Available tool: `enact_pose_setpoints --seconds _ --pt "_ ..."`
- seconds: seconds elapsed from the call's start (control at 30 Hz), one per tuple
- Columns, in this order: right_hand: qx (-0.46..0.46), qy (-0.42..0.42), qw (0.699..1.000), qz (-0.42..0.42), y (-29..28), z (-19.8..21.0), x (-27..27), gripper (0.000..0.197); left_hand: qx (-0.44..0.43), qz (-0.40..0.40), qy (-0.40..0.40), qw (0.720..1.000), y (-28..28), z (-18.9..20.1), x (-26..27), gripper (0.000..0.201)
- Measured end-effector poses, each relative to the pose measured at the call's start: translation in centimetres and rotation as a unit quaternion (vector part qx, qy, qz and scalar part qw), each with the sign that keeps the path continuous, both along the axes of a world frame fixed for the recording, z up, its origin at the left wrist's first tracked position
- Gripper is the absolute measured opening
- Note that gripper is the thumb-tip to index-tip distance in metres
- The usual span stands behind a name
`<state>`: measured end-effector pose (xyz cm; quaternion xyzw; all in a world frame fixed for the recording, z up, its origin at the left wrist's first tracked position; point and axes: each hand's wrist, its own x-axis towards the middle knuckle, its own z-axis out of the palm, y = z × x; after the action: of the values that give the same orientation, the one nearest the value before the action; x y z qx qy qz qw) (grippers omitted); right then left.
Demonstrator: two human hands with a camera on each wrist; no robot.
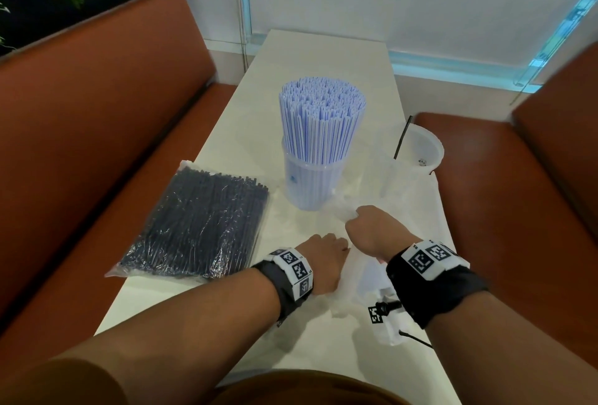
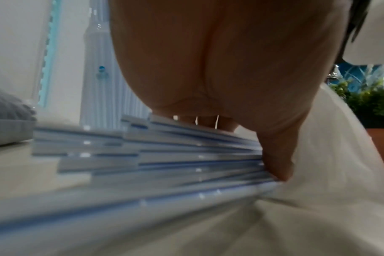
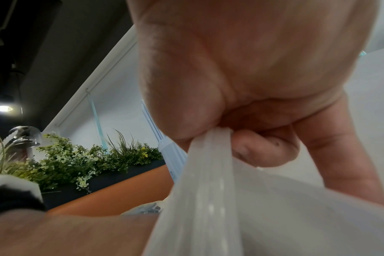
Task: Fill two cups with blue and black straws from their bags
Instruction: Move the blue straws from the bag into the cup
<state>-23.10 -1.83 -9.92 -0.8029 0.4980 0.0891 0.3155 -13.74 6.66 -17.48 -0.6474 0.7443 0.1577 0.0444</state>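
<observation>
A clear cup [image 1: 312, 178] packed with blue-striped straws [image 1: 322, 113] stands mid-table. To its right a second clear cup [image 1: 417, 152] holds one black straw [image 1: 402, 137]. A sealed bag of black straws [image 1: 200, 226] lies flat on the left. My left hand [image 1: 326, 256] rests low on the table; in the left wrist view its thumb [image 2: 276, 164] and fingers pinch a loose bundle of blue straws [image 2: 164, 164] at the edge of a white translucent bag [image 2: 318, 190]. Just beyond it, my right hand [image 1: 365, 226] grips a bunched fold of that bag [image 3: 208, 181].
The white table [image 1: 323, 58] is narrow, with brown benches [image 1: 97, 113] close on both sides and a white wall at its far end. The translucent bag [image 1: 404, 210] spreads over the table's right half. A planter [image 3: 88, 159] runs behind the left bench.
</observation>
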Motion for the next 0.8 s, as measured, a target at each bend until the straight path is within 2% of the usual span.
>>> enact_pose_setpoints --seconds 0.13,0.33,0.43,0.6,0.8 --pt "0.004 -0.016 1.000 -0.010 -0.2 0.0 -0.6 0.017 -0.015 0.007 0.025 1.000 -0.2 -0.4 -0.6 0.019" --pt "0.013 -0.024 1.000 -0.012 -0.5 -0.1 -0.9 0.019 0.022 0.070 0.062 0.995 -0.4 -0.6 -0.8 0.027" --pt "0.013 -0.029 0.999 -0.018 -0.6 -0.3 -1.1 0.017 0.028 0.036 0.040 0.998 -0.6 0.2 -0.5 0.026" --pt "0.032 -0.033 0.997 -0.063 -0.3 0.0 -0.3 0.032 0.037 0.004 -0.025 0.999 -0.9 1.4 0.7 0.021" --pt "0.011 -0.011 1.000 -0.005 -0.3 0.0 -0.4 0.027 0.070 0.038 0.037 0.996 -0.2 1.2 0.8 0.025"
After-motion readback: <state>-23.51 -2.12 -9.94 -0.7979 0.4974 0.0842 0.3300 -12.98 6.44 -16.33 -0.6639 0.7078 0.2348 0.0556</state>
